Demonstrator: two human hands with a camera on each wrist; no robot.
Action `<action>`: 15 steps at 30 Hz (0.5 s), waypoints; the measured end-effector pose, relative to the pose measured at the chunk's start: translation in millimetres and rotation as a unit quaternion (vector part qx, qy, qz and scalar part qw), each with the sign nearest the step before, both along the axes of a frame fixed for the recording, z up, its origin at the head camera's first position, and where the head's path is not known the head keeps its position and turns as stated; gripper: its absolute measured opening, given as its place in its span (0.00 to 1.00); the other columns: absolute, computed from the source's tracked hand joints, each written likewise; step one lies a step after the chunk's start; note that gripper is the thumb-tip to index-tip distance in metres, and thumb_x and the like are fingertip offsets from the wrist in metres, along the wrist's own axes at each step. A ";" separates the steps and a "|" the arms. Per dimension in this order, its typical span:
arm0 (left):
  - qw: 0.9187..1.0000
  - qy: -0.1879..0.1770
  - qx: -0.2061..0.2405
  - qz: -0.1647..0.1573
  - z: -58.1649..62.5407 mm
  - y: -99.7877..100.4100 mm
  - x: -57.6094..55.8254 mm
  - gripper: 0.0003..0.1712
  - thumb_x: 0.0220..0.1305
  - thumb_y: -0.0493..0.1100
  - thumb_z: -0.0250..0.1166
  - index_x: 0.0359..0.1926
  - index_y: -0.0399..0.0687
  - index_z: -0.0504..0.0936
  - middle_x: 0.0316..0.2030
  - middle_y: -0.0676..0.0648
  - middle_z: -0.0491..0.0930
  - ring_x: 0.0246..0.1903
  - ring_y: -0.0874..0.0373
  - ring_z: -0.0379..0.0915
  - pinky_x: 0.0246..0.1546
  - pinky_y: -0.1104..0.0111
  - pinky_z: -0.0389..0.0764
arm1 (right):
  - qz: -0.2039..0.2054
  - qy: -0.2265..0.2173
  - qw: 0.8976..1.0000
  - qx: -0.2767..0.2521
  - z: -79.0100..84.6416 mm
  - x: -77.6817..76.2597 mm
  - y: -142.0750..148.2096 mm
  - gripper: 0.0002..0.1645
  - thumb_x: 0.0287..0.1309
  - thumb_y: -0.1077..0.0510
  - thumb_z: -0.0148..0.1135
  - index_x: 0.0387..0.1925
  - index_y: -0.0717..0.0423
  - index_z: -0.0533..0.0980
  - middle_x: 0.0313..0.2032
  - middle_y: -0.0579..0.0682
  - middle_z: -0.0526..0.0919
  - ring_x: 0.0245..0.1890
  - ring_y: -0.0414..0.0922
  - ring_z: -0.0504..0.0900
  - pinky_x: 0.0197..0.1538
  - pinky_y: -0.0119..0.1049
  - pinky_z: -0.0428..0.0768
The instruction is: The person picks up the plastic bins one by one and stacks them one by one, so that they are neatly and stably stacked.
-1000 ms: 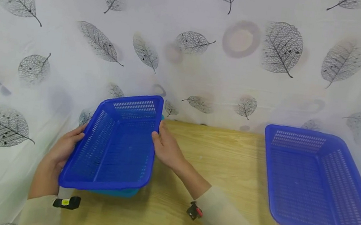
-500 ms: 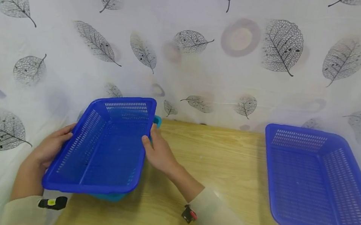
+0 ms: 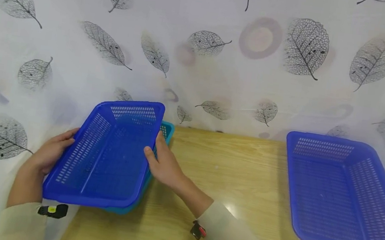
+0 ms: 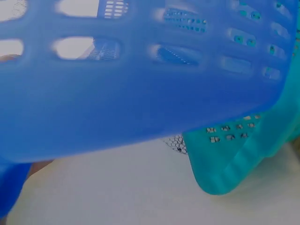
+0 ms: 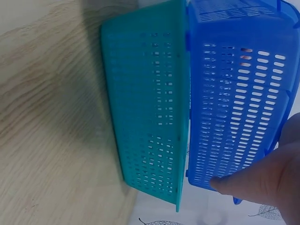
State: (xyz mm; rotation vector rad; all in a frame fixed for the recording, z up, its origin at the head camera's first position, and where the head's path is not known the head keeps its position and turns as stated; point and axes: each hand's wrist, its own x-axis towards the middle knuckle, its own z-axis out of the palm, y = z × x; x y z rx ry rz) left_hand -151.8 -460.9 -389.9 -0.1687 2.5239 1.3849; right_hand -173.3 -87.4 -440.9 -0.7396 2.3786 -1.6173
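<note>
Both hands hold a blue plastic basket [image 3: 117,167] by its long sides, tilted over the left part of the table. The left hand [image 3: 48,154] grips the left rim, most of its fingers hidden behind the wall. On the right rim, the right hand [image 3: 166,166] has its thumb on top and its other fingers against the outer side; one fingertip presses the slotted wall in the right wrist view. Under the blue basket stands a teal basket [image 5: 136,103], mostly covered in the head view. The blue basket's underside lies close along the teal rim in the right wrist view.
A second blue basket [image 3: 328,194] stands at the right of the wood-grain table [image 3: 229,173]. Behind and left of the table hangs a pale curtain [image 3: 219,79] printed with leaves.
The blue basket and both hands have shifted left. More of the teal basket now shows along its right side. The basket on the right stays in place.
</note>
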 end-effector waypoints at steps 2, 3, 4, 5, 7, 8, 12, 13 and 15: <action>1.000 -0.012 -0.011 -0.001 -0.6 0.2 -3.2 0.34 0.88 0.47 0.30 0.85 0.40 0.35 0.82 0.27 0.40 0.71 0.35 0.57 0.45 0.80 0.75 | -0.005 -0.003 1.000 0.001 -1.3 0.4 -1.2 0.46 0.85 0.40 0.38 0.85 0.59 0.35 0.84 0.54 0.36 0.84 0.47 0.38 0.83 0.44 0.44; 1.000 -0.015 -0.018 -0.004 -0.8 0.0 -5.0 0.34 0.88 0.47 0.30 0.85 0.40 0.35 0.82 0.26 0.40 0.71 0.33 0.56 0.45 0.80 0.75 | -0.007 -0.003 1.000 0.000 -2.4 0.5 -2.1 0.46 0.85 0.40 0.38 0.85 0.60 0.35 0.84 0.54 0.36 0.84 0.48 0.39 0.83 0.45 0.44; 0.999 -0.018 -0.028 -0.007 -0.6 0.0 -6.6 0.34 0.87 0.47 0.30 0.85 0.40 0.35 0.82 0.26 0.41 0.71 0.32 0.56 0.44 0.79 0.75 | -0.009 -0.002 1.000 -0.001 -3.5 0.5 -3.1 0.46 0.85 0.40 0.38 0.84 0.60 0.36 0.84 0.55 0.37 0.84 0.48 0.39 0.83 0.45 0.44; 0.999 -0.021 -0.036 -0.009 -0.3 -0.4 -8.3 0.34 0.87 0.47 0.29 0.85 0.40 0.36 0.81 0.26 0.42 0.70 0.32 0.57 0.44 0.78 0.75 | -0.010 -0.002 1.000 -0.002 -4.8 0.6 -4.0 0.46 0.85 0.39 0.38 0.84 0.61 0.36 0.84 0.56 0.38 0.84 0.50 0.40 0.83 0.46 0.45; 0.998 -0.023 -0.053 -0.014 1.5 -0.4 -11.4 0.34 0.87 0.46 0.29 0.85 0.39 0.36 0.81 0.25 0.42 0.69 0.32 0.57 0.49 0.72 0.75 | -0.011 0.002 1.000 0.000 -7.1 1.0 -5.5 0.46 0.85 0.40 0.38 0.84 0.63 0.37 0.84 0.58 0.39 0.84 0.51 0.41 0.83 0.46 0.46; 0.998 -0.024 -0.061 -0.014 2.2 -0.1 -13.2 0.34 0.87 0.46 0.29 0.85 0.39 0.37 0.81 0.25 0.42 0.69 0.31 0.57 0.54 0.66 0.76 | -0.010 0.004 1.000 0.000 -8.5 1.3 -6.0 0.46 0.85 0.40 0.38 0.84 0.64 0.37 0.84 0.59 0.39 0.84 0.52 0.41 0.83 0.47 0.46; 0.997 -0.024 -0.071 -0.019 -0.7 2.6 -21.8 0.33 0.87 0.44 0.31 0.85 0.38 0.38 0.82 0.26 0.40 0.76 0.27 0.46 0.70 0.40 0.62 | -0.011 0.005 1.000 0.014 -14.1 3.2 -5.1 0.46 0.85 0.42 0.39 0.82 0.70 0.39 0.83 0.65 0.40 0.83 0.56 0.42 0.83 0.48 0.47; 0.997 -0.019 -0.068 -0.023 -3.8 2.8 -24.3 0.33 0.87 0.43 0.31 0.84 0.37 0.38 0.81 0.26 0.39 0.78 0.26 0.42 0.72 0.35 0.56 | -0.013 0.005 1.000 0.020 -16.6 3.5 -4.9 0.46 0.85 0.43 0.39 0.82 0.71 0.40 0.83 0.67 0.41 0.83 0.57 0.43 0.83 0.49 0.47; 0.997 -0.012 -0.063 -0.031 -12.7 2.2 -28.4 0.33 0.87 0.42 0.32 0.84 0.34 0.38 0.81 0.25 0.40 0.79 0.25 0.38 0.75 0.32 0.48 | -0.013 0.002 0.999 0.035 -22.3 3.9 -4.2 0.46 0.85 0.44 0.41 0.81 0.73 0.41 0.82 0.69 0.42 0.83 0.59 0.44 0.83 0.50 0.48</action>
